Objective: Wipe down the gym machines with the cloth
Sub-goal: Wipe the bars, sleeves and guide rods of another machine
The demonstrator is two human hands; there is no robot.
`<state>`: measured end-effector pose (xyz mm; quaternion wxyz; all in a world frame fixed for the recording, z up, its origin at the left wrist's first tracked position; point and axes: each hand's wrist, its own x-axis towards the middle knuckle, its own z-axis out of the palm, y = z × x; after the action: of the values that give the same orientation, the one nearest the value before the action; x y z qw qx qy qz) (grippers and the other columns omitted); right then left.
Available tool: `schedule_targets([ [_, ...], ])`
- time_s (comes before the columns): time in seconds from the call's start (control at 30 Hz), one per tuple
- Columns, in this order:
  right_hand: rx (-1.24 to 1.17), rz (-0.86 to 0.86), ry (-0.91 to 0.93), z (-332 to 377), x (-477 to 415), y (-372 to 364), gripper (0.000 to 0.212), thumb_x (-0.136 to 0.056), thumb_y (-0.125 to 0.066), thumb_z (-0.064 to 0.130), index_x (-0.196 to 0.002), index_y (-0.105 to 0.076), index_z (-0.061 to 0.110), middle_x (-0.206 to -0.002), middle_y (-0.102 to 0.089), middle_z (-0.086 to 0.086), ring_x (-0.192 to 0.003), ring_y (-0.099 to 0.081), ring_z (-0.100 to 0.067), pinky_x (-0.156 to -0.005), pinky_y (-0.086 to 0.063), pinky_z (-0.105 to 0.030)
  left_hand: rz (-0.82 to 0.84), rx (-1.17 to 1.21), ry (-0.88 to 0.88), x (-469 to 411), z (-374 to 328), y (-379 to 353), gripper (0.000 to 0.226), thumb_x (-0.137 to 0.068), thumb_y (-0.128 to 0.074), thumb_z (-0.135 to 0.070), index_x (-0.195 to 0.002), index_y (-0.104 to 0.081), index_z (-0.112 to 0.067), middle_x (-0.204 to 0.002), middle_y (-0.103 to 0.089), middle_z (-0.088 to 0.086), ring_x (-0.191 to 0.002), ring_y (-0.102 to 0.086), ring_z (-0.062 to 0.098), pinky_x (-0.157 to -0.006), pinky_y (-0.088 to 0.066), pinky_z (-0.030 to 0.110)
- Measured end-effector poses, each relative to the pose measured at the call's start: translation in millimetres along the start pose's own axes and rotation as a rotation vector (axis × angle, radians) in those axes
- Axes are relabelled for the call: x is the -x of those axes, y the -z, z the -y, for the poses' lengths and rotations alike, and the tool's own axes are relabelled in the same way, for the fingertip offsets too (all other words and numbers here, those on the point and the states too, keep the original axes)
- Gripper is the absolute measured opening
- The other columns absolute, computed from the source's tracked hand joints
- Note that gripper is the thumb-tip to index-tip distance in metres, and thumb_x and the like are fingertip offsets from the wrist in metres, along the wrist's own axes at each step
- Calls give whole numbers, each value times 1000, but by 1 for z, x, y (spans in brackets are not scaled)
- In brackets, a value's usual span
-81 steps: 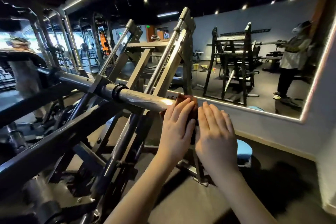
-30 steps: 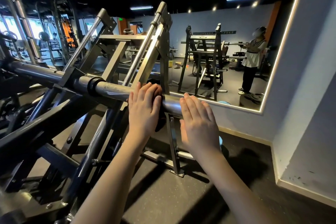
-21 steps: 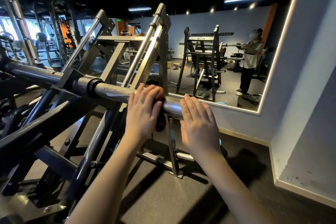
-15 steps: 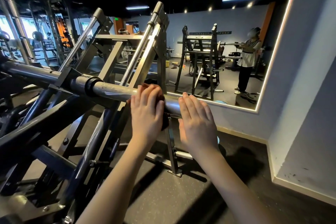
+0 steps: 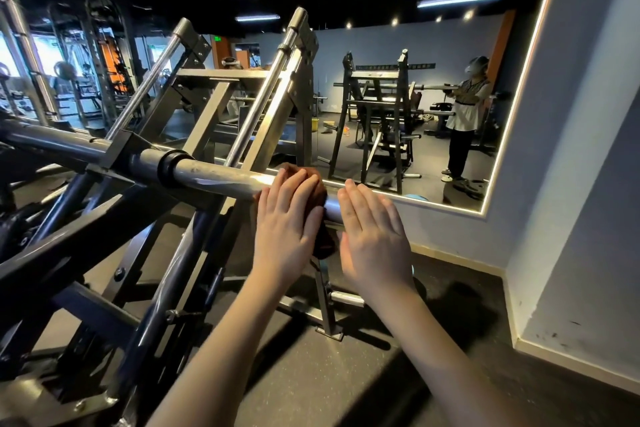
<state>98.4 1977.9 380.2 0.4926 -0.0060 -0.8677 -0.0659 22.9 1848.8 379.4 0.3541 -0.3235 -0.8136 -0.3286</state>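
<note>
Bar (image 5: 214, 177): grey steel weight bar on the gym machine (image 5: 114, 229), running from the left towards its free end at centre; black collar (image 5: 170, 166) partway along.
Cloth (image 5: 318, 184): brown, draped over the bar near the free end, one fold hanging below the bar. Mostly covered by the left hand.
Left hand (image 5: 287, 222): lies over the cloth, fingers together and nearly straight, pressing it onto the bar. Thumb not visible.
Right hand (image 5: 372, 239): flat, fingers straight and together, fingertips resting on the bare free end of the bar, holding nothing.
Hands: side by side, not touching; a short strip of bare bar shows between them.
Change, 2.7 s ago to now: the cloth was then at the very tip of the bar with both hands pressed close together; it now sits further in, and the right hand covers the tip.
Change, last second: the left hand with the cloth has edged back towards the right hand, so the gap is a little narrower. The right hand has stayed put.
Surroundings: wall mirror (image 5: 433, 55) behind the bar, showing a person (image 5: 465, 114) reaching out to another machine's bar; dark rubber floor (image 5: 311, 374) below.
</note>
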Motion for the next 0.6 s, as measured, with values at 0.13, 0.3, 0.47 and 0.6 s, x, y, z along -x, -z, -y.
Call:
schedule_targets([
  [0.13,29,-1,14,-2,-1,2,66,-77,-76,17,-138,-51,6,-140,-53,-12,-130,-50,-28,-113,-26,-41,-11,-8,114,-23,34,17,53,-96,-32,-47,-143,-41,-24,-151,-38,-1,-147,-16,18,-121,-11,47],
  [0.3,31,7,0,1,-1,2,68,-76,-78,18,-137,-51,6,-140,-54,-12,-129,-51,-28,-111,-27,-43,-93,75,234,-12,7,6,47,-97,-37,-39,-140,-44,-24,-151,-37,-3,-148,-12,16,-121,-6,46],
  [0.47,24,3,-8,1,0,0,67,-78,-75,20,-138,-51,6,-141,-52,-12,-131,-48,-28,-115,-22,-39,71,21,-1,-8,20,14,56,-93,-34,-48,-146,-36,-29,-154,-33,-6,-148,-14,15,-121,-7,43],
  [0.6,32,6,-9,1,-2,1,67,-76,-78,20,-136,-53,6,-139,-55,-12,-128,-51,-28,-113,-25,-40,-20,38,204,-29,46,25,53,-95,-32,-45,-142,-44,-23,-150,-40,-1,-147,-16,17,-120,-11,42],
])
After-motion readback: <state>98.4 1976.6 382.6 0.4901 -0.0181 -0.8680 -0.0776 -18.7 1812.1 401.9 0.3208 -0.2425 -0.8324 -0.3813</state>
